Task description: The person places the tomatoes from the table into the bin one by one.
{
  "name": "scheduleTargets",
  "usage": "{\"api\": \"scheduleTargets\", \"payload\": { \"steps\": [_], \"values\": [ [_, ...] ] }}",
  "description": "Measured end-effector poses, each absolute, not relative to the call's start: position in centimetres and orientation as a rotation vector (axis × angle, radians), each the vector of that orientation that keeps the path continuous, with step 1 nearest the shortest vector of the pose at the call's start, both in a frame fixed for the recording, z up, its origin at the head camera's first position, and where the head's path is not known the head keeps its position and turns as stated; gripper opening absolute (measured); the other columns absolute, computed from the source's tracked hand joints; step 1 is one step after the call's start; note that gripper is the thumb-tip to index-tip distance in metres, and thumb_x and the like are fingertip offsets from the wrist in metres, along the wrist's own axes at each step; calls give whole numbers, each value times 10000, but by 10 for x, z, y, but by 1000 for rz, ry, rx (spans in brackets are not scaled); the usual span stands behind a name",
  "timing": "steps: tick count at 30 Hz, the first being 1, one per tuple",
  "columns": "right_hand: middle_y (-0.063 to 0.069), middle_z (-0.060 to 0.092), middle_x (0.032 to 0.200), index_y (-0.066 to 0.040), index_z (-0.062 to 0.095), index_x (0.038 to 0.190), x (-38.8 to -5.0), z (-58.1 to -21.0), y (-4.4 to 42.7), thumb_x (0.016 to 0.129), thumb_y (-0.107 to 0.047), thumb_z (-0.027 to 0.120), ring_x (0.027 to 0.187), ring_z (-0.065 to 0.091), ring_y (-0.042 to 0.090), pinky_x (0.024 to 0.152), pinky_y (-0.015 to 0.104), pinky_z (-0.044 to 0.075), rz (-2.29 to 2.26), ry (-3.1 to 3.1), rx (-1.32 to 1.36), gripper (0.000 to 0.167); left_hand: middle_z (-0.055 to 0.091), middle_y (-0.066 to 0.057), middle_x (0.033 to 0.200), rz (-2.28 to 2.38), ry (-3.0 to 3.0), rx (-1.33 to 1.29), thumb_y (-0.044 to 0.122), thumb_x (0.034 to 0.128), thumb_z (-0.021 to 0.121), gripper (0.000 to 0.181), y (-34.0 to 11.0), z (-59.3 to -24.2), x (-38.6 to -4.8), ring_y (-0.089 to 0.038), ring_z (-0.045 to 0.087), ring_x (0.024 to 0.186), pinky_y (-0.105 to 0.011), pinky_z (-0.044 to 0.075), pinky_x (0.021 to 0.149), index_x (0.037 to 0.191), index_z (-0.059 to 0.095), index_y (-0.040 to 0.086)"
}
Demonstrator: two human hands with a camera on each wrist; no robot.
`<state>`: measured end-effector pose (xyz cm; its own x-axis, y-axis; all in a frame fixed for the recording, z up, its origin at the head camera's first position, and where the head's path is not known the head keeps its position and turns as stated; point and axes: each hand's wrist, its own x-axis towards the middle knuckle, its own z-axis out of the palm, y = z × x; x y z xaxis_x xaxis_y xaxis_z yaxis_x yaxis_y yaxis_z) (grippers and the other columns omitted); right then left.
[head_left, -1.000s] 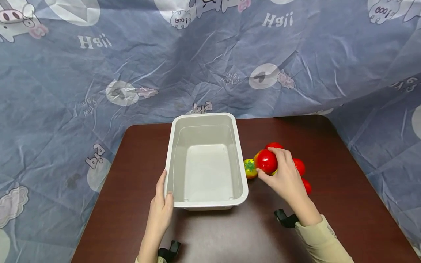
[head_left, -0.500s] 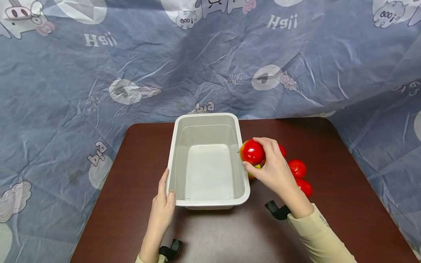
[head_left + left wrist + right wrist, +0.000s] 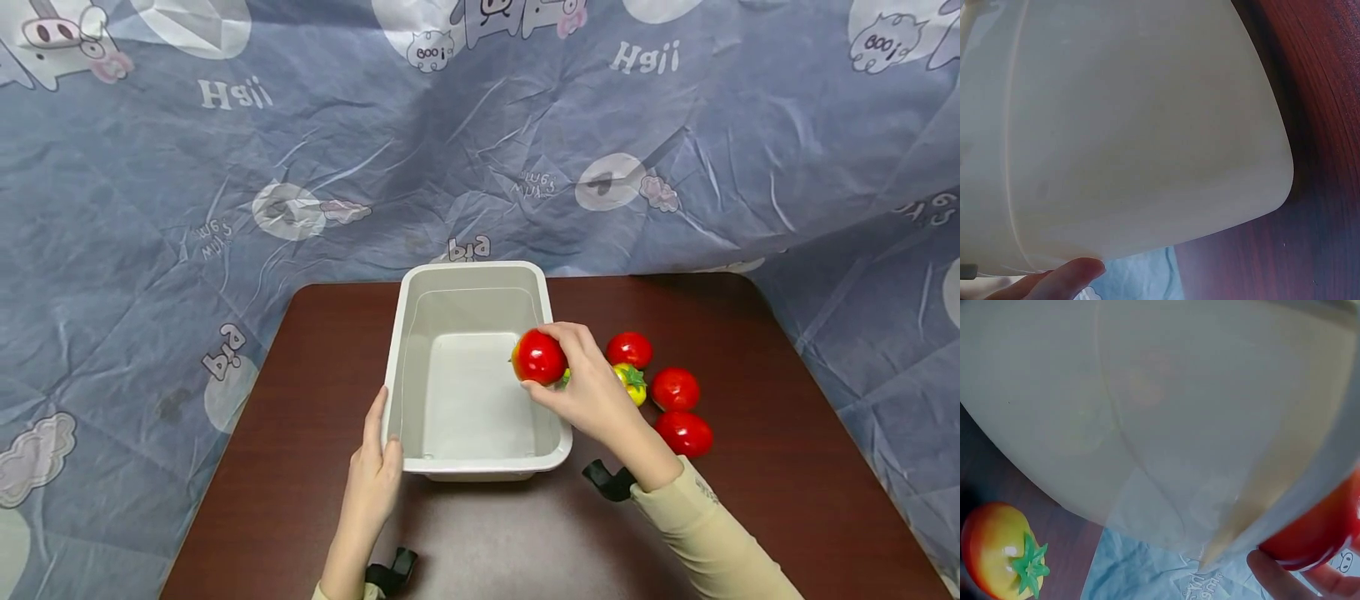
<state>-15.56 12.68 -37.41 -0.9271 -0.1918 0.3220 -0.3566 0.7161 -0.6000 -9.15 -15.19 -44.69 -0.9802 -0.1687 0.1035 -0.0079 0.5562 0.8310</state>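
While the left hand holds the side of the gray tub on the counter, the right hand grips a red tomato over it, so this looks like the putting-in part, and next the tomato should go down gently.

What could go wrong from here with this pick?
Slip: the held red fruit is round and glossy, so it might pop out of the right hand.
Bump: the left hand grips the bin on its left side only; a knock on the right rim could swing it.
Roll: the right sleeve looks close to a loose red fruit and might nudge it.
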Motion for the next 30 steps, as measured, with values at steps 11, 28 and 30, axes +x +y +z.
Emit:
{"api": "scheduleTargets", "payload": {
  "steps": [11,28,30],
  "values": [
    [140,496,1322,-107,499,1337,-157,-375,122,759,-234,810,1150,565,323,860,476,565,956,-2722,480,669,538,-183,1423,-1407,-2608,143,82,936,407,677,-151,-447,-91,-361,627,1151,-564,491,908,1555,272,320],
    [155,460,1404,-69,469,1412,-156,-376,125,824,-310,760,1242,529,328,982,479,503,862,-2761,503,698,532,-156,1438,-1385,-2612,159,79,931,426,674,-150,-447,-90,-355,625,1161,-563,481,936,1548,290,314],
    [154,466,1399,-61,476,1403,-156,-376,126,829,-294,757,1242,530,325,989,472,499,864,-2742,519,680,530,-162,1439,-1382,-2612,160,76,931,424,672,-150,-447,-90,-365,622,1162,-572,477,948,1548,292,309]
  ]
}}
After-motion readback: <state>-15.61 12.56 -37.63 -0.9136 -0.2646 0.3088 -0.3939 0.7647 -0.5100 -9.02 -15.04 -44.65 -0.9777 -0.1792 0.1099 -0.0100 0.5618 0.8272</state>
